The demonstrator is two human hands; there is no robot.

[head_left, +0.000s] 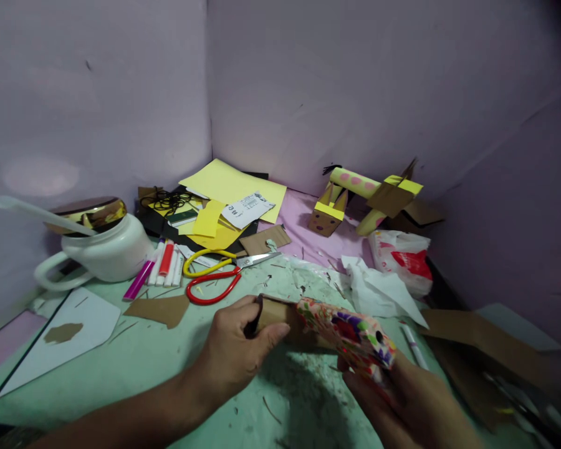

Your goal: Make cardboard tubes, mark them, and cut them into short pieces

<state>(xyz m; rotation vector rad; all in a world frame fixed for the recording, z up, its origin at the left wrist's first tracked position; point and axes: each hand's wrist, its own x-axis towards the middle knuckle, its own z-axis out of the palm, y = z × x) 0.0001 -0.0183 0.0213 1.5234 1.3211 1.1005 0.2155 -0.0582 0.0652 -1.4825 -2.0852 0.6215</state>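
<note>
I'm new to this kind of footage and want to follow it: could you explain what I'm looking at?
There's no machine here: one person works with two bare hands. The single picture comes from a camera worn on their head, looking forward and down. The left hand holds a piece of brown cardboard; the right hand grips a flower-patterned tool, perhaps a glue gun, though blur makes that uncertain. On the green surface are scissors, markers and a white mug; yellow paper lies farther back.

Right hand (pixel 402 386) a blur, partly lost behind the flower-patterned tool (pixel 348 330), cardboard piece (pixel 278 315) partly covered by left hand (pixel 238 343), white packet (pixel 249 210) near table's (pixel 234 430) far edge, print too tiny, left forearm (pixel 121 415) cut off below.
</note>
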